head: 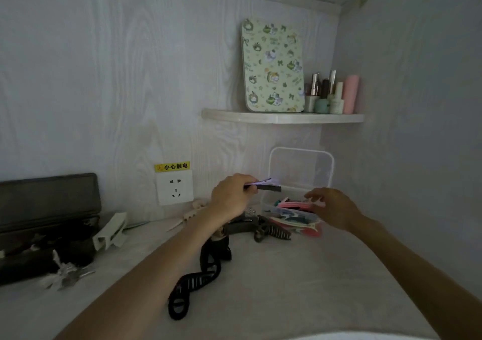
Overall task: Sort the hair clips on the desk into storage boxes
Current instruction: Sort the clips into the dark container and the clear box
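My left hand (230,196) is raised above the desk and pinches flat hair clips (266,184), one pale purple and one dark, pointing toward the clear storage box (268,201). The box stands at the back right with its lid (302,167) upright against the wall and holds pink, teal and red clips (292,210). My right hand (331,206) hovers over the box's right side, fingers spread, touching a pink clip at the rim. Dark claw clips (271,230) lie on the desk left of the box. A long black wavy clip (195,279) lies nearer me.
A dark case (47,209) with its lid up sits at the left, with a white clip (109,232) and silvery clips (67,274) beside it. A beige claw clip (194,210) lies under the wall socket (174,187). A shelf (281,117) above carries a patterned board and bottles.
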Motion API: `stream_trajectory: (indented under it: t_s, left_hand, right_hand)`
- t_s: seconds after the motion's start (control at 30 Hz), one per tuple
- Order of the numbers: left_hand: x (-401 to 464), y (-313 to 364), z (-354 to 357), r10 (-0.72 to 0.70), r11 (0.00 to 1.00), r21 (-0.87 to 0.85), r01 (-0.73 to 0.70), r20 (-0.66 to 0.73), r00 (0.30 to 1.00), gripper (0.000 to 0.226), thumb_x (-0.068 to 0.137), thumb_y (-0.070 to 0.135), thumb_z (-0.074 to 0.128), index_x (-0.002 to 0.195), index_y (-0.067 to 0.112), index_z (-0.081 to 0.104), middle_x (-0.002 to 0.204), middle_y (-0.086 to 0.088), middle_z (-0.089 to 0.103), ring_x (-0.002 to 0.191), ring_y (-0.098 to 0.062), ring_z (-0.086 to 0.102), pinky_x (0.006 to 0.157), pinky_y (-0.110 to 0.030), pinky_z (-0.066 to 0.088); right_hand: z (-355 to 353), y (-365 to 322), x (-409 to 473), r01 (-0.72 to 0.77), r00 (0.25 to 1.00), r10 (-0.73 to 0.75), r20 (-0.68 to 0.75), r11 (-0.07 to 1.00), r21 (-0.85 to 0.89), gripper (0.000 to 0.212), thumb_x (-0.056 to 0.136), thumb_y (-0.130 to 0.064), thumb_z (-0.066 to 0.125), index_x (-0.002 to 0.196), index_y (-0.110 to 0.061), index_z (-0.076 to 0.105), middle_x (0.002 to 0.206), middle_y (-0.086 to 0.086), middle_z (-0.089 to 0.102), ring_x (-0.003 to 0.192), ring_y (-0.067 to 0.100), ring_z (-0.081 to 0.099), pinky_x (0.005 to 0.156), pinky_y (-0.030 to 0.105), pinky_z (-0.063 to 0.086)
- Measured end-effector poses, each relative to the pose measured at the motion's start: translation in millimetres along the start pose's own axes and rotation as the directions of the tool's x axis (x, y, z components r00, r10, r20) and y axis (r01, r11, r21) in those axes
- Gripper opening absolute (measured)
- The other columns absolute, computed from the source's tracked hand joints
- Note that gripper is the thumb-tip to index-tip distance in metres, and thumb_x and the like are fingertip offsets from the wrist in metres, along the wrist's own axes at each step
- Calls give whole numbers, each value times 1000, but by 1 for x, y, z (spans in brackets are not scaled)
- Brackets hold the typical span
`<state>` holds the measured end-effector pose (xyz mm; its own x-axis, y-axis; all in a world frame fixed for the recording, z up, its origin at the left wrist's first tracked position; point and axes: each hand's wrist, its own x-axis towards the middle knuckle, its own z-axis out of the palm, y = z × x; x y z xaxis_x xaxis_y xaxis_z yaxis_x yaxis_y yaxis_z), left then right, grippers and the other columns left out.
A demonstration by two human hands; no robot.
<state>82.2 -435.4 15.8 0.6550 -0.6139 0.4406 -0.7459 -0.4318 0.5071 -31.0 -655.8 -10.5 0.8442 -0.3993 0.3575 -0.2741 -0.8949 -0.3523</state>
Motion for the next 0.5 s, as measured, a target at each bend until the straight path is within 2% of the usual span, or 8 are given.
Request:
stream_trajectory:
  t_s: [0.17, 0.23, 0.3, 0.4, 0.5]
  left_hand:
    - [29, 19, 67, 29, 1000, -13, -28, 127, 991, 29, 95, 19, 47, 116, 20, 67, 111, -8, 69, 95, -27, 64, 80, -35, 50]
    - [30, 20, 78, 39, 997, 60, -51, 198, 980, 32, 96, 23, 44, 123, 22, 62, 125, -7, 63, 112, -28, 58, 94, -37, 47]
    - [24, 17, 74, 46, 990, 123, -74, 214, 976, 36, 97, 25, 41, 130, 22, 55, 136, -5, 55, 124, -27, 50, 103, -37, 39]
    - [2, -2, 50, 68, 988, 133, -78, 75, 995, 37, 96, 21, 45, 131, 19, 54, 135, -4, 56, 125, -25, 48, 105, -36, 36]
    - [-35, -43, 15, -18, 985, 171, 35, -101, 995, 32, 94, 18, 47, 124, 21, 59, 131, 3, 58, 121, -18, 50, 103, -32, 38]
  right_hand:
    - [-18, 19, -10, 10, 999, -9, 33, 999, -44, 19, 87, -17, 60, 103, -19, 71, 107, 4, 67, 89, 12, 56, 77, 19, 39]
    - [-24, 22, -14, 31, 999, -31, 15, 999, -19, 19, 87, -14, 61, 102, -17, 71, 107, 5, 68, 89, 11, 54, 80, 21, 42]
    - [-24, 16, -16, 47, 999, -47, -12, 999, 8, 19, 86, -10, 61, 101, -16, 71, 107, 6, 68, 94, 17, 59, 82, 24, 43]
    - [-13, -10, -14, 78, 995, -76, -64, 996, 39, 23, 85, -5, 59, 103, -14, 70, 109, 6, 67, 105, 23, 58, 83, 23, 39]
    - [13, -53, -7, 164, 985, -158, -66, 983, 88, 28, 85, -2, 55, 106, -15, 69, 110, 5, 66, 105, 22, 57, 82, 22, 39]
